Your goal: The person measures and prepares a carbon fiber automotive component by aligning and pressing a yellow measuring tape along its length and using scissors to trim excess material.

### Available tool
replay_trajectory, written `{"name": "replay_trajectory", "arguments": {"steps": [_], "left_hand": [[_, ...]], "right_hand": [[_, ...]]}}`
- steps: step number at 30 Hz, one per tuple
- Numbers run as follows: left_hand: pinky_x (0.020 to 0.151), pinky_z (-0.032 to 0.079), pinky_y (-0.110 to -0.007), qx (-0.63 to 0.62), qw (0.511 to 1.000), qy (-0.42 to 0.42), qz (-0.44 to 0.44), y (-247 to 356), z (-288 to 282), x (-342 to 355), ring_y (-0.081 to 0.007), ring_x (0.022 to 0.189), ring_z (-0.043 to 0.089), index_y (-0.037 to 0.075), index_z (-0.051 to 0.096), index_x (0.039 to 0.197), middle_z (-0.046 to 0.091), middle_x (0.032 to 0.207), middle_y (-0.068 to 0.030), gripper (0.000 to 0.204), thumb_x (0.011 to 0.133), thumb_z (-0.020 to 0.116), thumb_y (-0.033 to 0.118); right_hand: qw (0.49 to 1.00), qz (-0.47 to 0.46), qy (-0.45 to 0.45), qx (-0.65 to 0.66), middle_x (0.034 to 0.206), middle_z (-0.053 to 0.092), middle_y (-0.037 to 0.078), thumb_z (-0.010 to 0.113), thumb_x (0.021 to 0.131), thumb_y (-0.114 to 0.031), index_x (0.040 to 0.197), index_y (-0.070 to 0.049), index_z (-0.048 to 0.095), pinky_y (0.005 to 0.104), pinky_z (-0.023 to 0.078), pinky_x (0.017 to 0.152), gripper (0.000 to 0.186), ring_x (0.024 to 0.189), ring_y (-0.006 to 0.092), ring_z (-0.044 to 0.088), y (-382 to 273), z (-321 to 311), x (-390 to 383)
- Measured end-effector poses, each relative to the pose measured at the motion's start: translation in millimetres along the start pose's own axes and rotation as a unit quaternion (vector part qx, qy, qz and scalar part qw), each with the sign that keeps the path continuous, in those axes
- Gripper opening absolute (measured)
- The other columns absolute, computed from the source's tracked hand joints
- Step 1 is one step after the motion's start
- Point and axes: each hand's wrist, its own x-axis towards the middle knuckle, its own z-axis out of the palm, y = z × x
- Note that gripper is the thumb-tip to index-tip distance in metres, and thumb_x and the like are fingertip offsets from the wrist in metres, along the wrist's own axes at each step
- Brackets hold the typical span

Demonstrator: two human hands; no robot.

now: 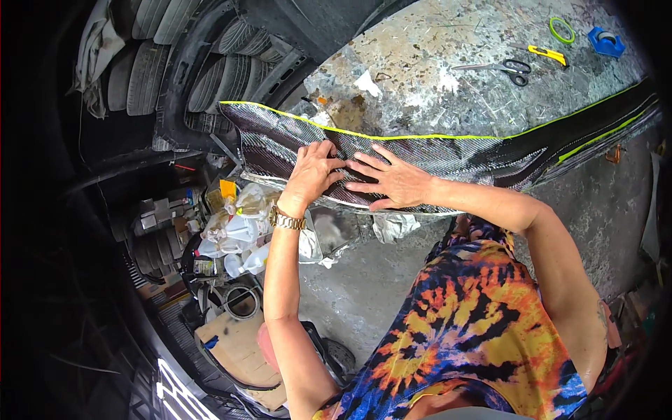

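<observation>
A long curved piece covered in glossy black woven carbon-fibre cloth [448, 157] stretches across the front of the workbench, edged with thin yellow-green tape [378, 136]. My left hand [313, 173], a metal watch [287, 219] on its wrist, rests on the cloth toward the piece's left end, fingers bent and slightly apart. Beside it my right hand [395, 182] lies flat on the same cloth with its fingers spread. The fingertips of both hands almost meet. Neither hand grips anything; the cloth under the palms is hidden.
On the stained workbench [413, 77] lie scissors [514, 70], a yellow utility knife [548, 54], a green tape roll [561, 30] and a blue tape dispenser [606, 42]. Tyres [147, 77] are stacked at the far left. Plastic bottles [234, 234] and a cardboard sheet [241, 350] sit lower left.
</observation>
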Motion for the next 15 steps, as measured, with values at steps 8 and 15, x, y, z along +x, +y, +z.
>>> {"name": "replay_trajectory", "arguments": {"steps": [8, 15], "left_hand": [[0.100, 0.038, -0.043, -0.002, 0.993, 0.110, -0.033, 3.4, -16.3, -21.3, -0.0254, 0.114, 0.056, 0.009, 0.070, 0.118, 0.062, 0.119, -0.0073, 0.032, 0.087, 0.070, 0.015], [0.099, 0.038, -0.041, -0.015, 0.968, 0.232, -0.090, 27.3, -32.5, -42.9, -0.0260, 0.114, 0.058, 0.005, 0.069, 0.115, 0.064, 0.122, -0.0072, 0.026, 0.090, 0.066, 0.011]], "right_hand": [[0.998, 0.043, 0.054, 0.015, 0.155, 0.039, 0.014, 0.053, 0.096, -0.053, 0.143, -0.008, 0.049, 0.0538, 0.020, 0.121, 0.065, 0.148, 0.0312, 0.029, 9.5, -12.0, 25.2], [0.997, 0.052, 0.028, 0.056, 0.158, 0.035, 0.012, 0.056, 0.095, -0.054, 0.140, -0.011, 0.055, 0.0564, 0.016, 0.121, 0.063, 0.150, 0.0315, 0.024, 2.3, -13.8, 42.4]]}}
